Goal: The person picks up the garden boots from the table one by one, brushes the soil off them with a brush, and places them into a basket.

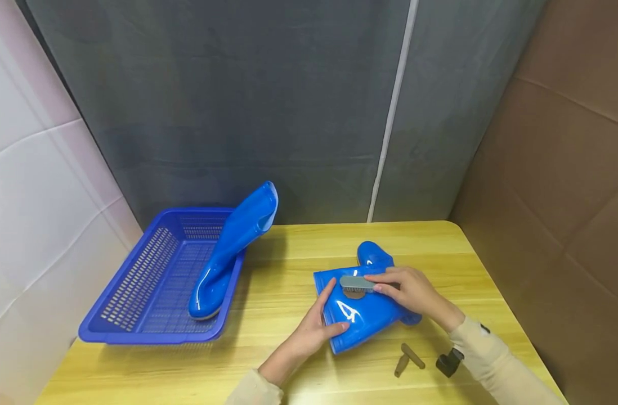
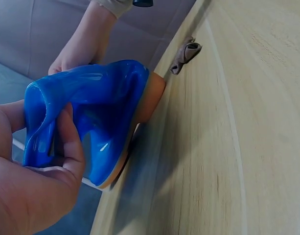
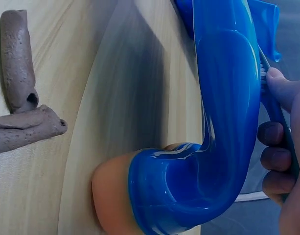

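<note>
A shiny blue rain boot (image 1: 372, 318) is held over the table, its shaft towards me and its orange-brown sole (image 3: 115, 193) at the table in the right wrist view. My left hand (image 1: 309, 332) grips the shaft at its opening, with fingers inside the rim in the left wrist view. My right hand (image 1: 412, 289) holds a grey-green brush (image 1: 357, 283) by its handle. Its bristles rest at a brown patch (image 1: 354, 295) on the shaft, near the opening. The right wrist view shows curled fingers (image 3: 277, 159) round the handle.
A blue plastic basket (image 1: 129, 337) stands at the left with a second blue boot (image 1: 225, 253) leaning out over its right rim. Two brown clay-like rolls (image 1: 412, 356) lie near the right forearm. Grey cloth (image 1: 238, 112) hangs behind the wooden table (image 1: 289, 253).
</note>
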### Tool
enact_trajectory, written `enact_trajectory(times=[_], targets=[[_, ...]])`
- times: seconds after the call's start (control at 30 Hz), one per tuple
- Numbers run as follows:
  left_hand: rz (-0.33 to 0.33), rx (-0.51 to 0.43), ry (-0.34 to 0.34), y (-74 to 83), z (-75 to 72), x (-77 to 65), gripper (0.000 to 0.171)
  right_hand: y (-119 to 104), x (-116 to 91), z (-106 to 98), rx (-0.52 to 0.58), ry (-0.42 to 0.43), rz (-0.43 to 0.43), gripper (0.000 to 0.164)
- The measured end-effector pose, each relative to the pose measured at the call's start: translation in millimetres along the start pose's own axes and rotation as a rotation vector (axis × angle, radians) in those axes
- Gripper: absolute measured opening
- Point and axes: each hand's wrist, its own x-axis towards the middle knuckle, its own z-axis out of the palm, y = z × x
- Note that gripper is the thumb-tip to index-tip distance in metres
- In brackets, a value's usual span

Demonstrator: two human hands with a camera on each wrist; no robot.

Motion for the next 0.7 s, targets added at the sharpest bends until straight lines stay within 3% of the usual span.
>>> enact_trajectory(times=[0.47,0.7], targets=[[0.0,-0.006,-0.004,1.0,2.8,-0.9,0.088,-2,-9,-4,-0.015,-0.005,-0.04,0.031],[0.047,0.001,-0.003,-1.8,0.8,-1.0,0.089,-7,-17,-3,-0.009,-0.005,-0.156,0.03]])
